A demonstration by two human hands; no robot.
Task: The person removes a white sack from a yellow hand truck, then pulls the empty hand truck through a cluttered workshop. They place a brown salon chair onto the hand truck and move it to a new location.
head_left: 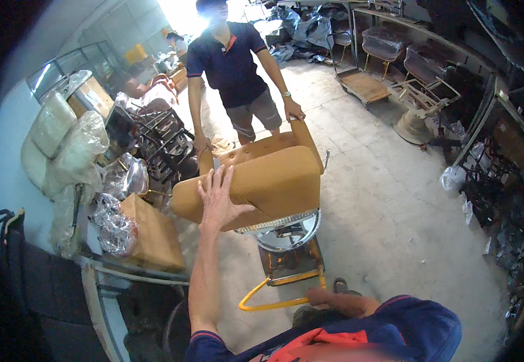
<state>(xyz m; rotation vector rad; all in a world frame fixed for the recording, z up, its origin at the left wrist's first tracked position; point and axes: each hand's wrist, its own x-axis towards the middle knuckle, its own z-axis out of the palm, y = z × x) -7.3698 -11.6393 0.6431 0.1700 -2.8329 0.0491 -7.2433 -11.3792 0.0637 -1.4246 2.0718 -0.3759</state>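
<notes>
A mustard-brown padded barber-style chair (274, 175) with a round chrome base ring (292, 238) rides on a low hand trolley (292, 262). My left hand (218, 196) lies on the back of its upholstery, fingers spread. Down at the lower middle, my right hand (319, 295) is closed round the trolley's yellow handle (256, 304). Across from me a co-worker (229, 72) in a dark polo shirt and shorts has one hand (294, 110) on the chair's right armrest and the other (202, 143) at its left side.
Along the left stand a cardboard box (150, 235), plastic-wrapped cushions (63, 145) and stacked dark chair frames (165, 139). At the right are a wooden platform cart (361, 84), a metal frame on a round base (416, 127) and wrapped chairs (383, 45). Concrete floor (389, 205) runs between.
</notes>
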